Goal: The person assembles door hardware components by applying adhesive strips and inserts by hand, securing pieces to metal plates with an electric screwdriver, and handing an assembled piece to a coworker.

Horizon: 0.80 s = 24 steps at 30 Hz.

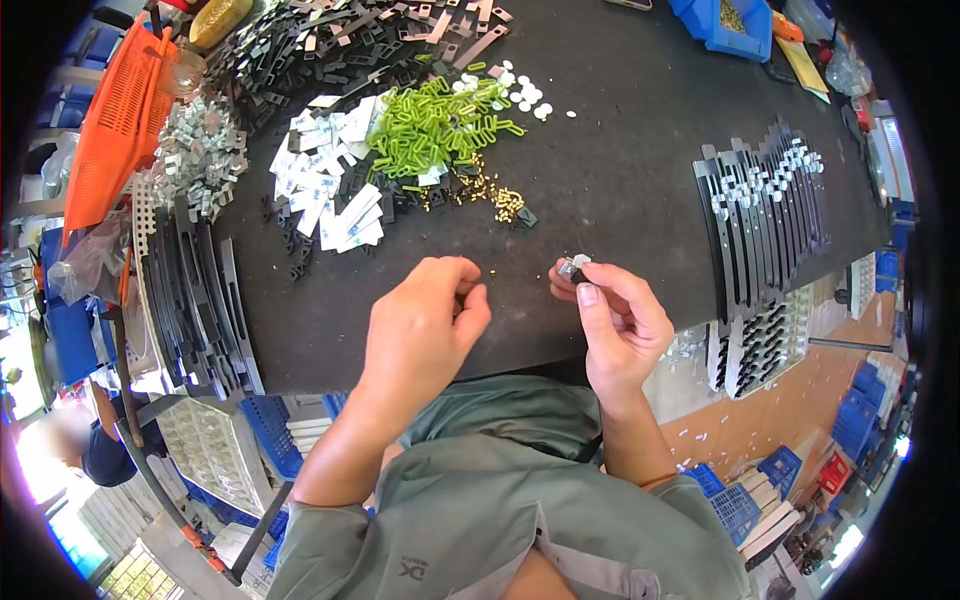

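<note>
My right hand [622, 325] pinches a small silver metal clip [572, 267] with a black piece on it, just above the dark tabletop. Across from it, my left hand [425, 315] is curled with thumb and fingers close together. Whatever it holds, if anything, is hidden. Small brass pins [508, 205] lie scattered beyond both hands, with a small black block [527, 217] beside them. Farther back is a heap of green oval rings [435, 130]. White sticker sheets [350, 222] lie left of the rings, and small white discs [525, 95] to their right.
Long black slotted strips [200, 300] are stacked at the left edge, below a pile of metal clips [200, 150]. Strips with clips fitted [765, 215] stand in a row at right. Dark flat parts [330, 50] and a blue bin [722, 28] sit at the back.
</note>
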Available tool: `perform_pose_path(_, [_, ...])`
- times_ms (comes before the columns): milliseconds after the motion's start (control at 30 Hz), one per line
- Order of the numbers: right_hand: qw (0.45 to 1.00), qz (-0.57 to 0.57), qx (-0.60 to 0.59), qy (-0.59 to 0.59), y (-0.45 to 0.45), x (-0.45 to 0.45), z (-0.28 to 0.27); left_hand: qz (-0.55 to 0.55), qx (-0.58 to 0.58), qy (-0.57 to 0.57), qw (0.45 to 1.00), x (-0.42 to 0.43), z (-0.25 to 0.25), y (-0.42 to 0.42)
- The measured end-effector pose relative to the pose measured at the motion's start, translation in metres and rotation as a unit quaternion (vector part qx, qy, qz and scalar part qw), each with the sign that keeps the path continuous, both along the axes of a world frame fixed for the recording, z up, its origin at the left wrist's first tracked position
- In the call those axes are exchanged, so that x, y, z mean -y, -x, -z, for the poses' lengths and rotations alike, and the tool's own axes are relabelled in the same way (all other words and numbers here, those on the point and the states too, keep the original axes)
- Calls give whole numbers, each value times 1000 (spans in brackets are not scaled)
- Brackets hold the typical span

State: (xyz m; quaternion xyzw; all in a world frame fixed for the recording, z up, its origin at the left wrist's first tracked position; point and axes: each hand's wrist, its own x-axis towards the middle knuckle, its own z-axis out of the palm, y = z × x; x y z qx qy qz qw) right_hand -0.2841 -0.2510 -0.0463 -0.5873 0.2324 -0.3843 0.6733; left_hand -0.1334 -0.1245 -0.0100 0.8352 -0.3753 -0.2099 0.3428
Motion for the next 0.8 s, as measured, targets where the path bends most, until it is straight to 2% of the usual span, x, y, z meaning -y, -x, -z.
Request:
perform_pose_path(67, [997, 9, 15, -75, -2, -2, -4, -1, 27, 16, 1000, 7, 8, 2])
perform_pose_path(133, [994, 11, 15, -106, -4, -3, -10, 41, 126, 3, 991, 15, 12, 2])
perform_pose_path(233, [983, 2, 9, -181, -5, -5, -12, 79, 181, 9, 980, 20, 17, -3])
perform_pose_path(267, [975, -9, 6, -221, -5, -4, -13, 85, 183, 15, 979, 24, 12, 0])
perform_pose_path(300, [962, -20, 6, -274, -7, -3, -18, 47, 104, 60, 992, 26, 3, 3])
perform_pose_path(333, [962, -16, 11, -272, -9, -3, -21, 11, 23, 102, 994, 28, -2, 6])
perform_pose_path(367, [942, -24, 27, -333, -11, -4, -23, 15, 54, 166, 984, 30, -3, 9])
perform_pose_path(400, [918, -33, 42, -393, -11, -5, -24, 18, 55, 166, 984, 33, 1, 13])
perform_pose_path(467, [907, -83, 64, -408, -6, -6, -16, 58, 95, 290, 951, 36, 15, 18])
perform_pose_path(633, [927, -66, 55, -365, -11, -11, -27, 45, 160, 293, 942, 33, 14, 19])
perform_pose_path(733, [937, -53, 29, -345, -12, -15, -24, 22, 129, 272, 953, 27, 12, 13])
perform_pose_path(800, [936, -77, 23, -342, -12, -14, -26, 43, 99, 305, 946, 28, 4, 7])
